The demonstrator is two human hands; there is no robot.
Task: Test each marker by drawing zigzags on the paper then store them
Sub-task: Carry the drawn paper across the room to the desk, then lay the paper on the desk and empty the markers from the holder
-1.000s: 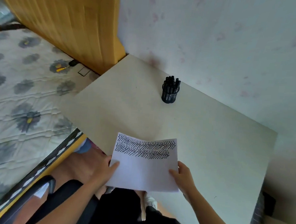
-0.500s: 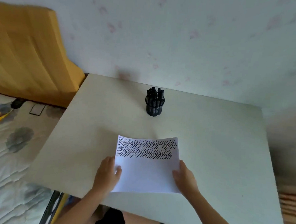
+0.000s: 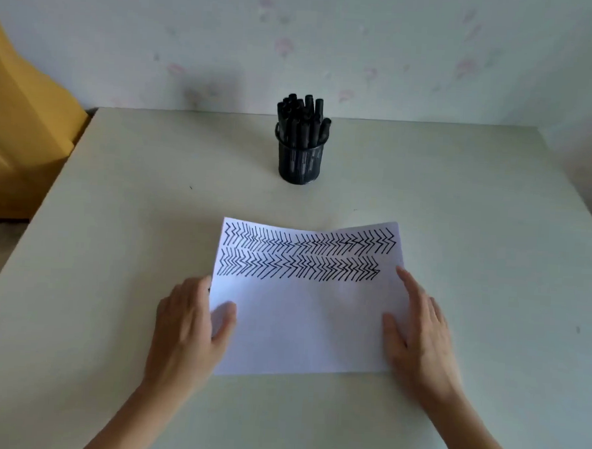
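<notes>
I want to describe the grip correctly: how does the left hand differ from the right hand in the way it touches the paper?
The left hand takes the left edge of the paper with its thumb on top and its fingers along or under the edge; the right hand lies flat on top, fingers straight. The left hand sits mostly off the sheet; the right hand overlaps the right edge more. Both touch the paper's lower half, below the zigzags.
</notes>
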